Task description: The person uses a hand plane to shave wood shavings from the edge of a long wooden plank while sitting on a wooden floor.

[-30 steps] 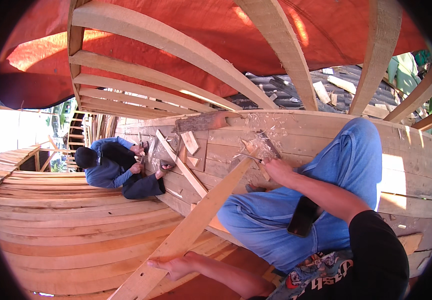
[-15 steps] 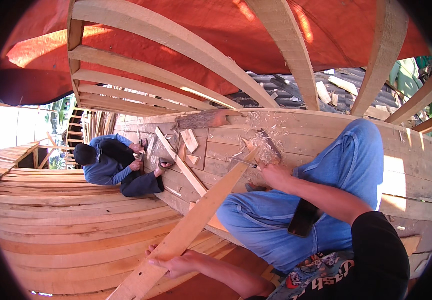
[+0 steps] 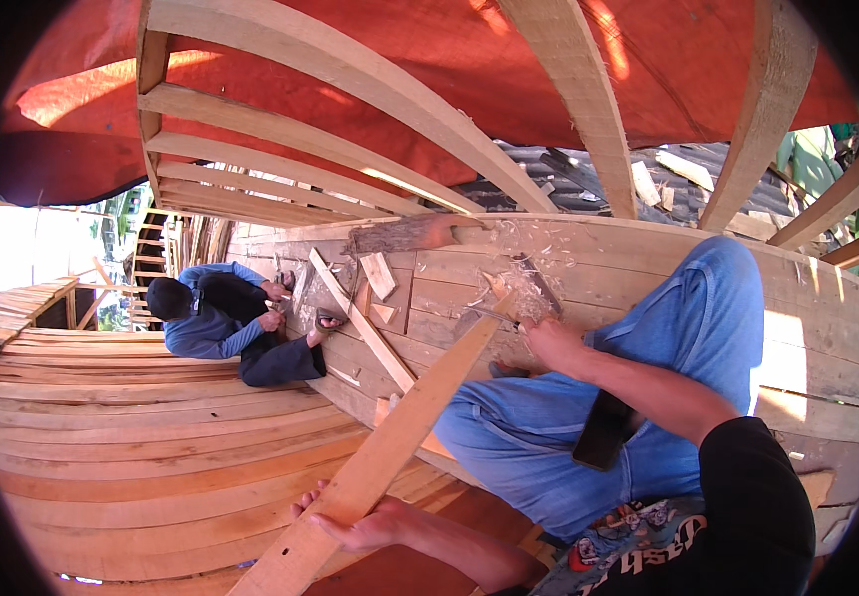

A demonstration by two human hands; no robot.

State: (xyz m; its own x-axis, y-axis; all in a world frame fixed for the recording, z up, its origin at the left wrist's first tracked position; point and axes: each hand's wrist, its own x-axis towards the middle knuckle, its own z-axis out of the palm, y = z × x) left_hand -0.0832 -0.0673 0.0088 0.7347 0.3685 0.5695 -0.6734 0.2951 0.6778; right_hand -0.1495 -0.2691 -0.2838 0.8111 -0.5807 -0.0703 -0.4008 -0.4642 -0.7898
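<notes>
A long, tapering wooden plank [image 3: 404,427] runs slantwise from the lower edge up to its narrow tip in front of my bent legs. My left hand [image 3: 355,521] is closed around its lower part, thumb on the near face and fingertips showing past the far edge. My right hand [image 3: 551,343] is closed on the handle of what looks like a knife [image 3: 491,315], its narrow metal blade lying across the plank's tip. Pale wood shavings [image 3: 539,248] are scattered on the boards beyond the tip.
A person [image 3: 216,313] in a blue top sits at the left, working at wood. Curved wooden ribs [image 3: 350,74] rise beyond the planked floor [image 3: 588,253], before a red tarp [image 3: 409,30]. Loose offcuts [image 3: 378,276] and a batten [image 3: 360,318] lie ahead; a dark phone [image 3: 603,432] rests on my lap.
The plank and my left hand have shifted slightly to the right. My right hand has moved a little to the right with the knife, which stays at the plank's tip.
</notes>
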